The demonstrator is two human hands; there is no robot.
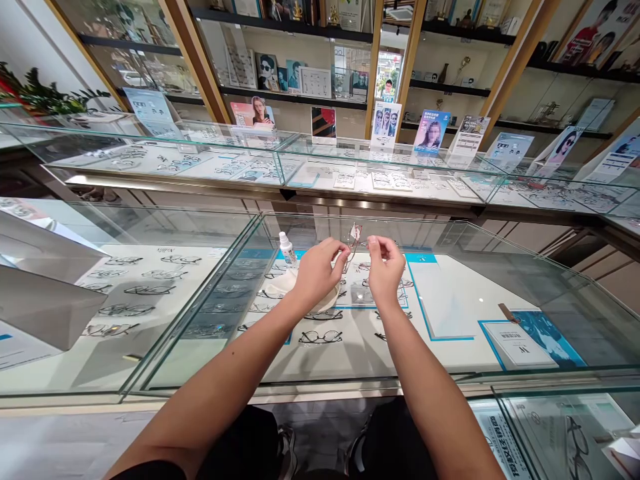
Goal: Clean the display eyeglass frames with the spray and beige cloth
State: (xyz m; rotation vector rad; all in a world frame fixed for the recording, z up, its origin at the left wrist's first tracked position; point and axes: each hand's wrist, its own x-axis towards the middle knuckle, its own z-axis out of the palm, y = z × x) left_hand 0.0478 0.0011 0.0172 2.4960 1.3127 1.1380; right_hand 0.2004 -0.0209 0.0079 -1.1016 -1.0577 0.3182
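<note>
Above the glass counter, my left hand (317, 272) and my right hand (386, 270) are raised close to each other. A thin-framed pair of glasses (354, 241) with a small white tag hangs between them, pinched by my left fingers. My right thumb and fingertips are pressed together beside the frame; whether they grip part of it is too small to tell. A small white bottle (287, 249) stands on the glass left of my hands. Behind my left wrist lies a cream cloth (281, 285), partly covered by that hand.
Rows of glasses (321, 337) lie inside the glass display counter (345, 381). Grey-white folded boards (47, 280) stand at the left. A second display case (200, 186) with upright cards runs across the back, before shelves. Another glass case (560, 433) is at lower right.
</note>
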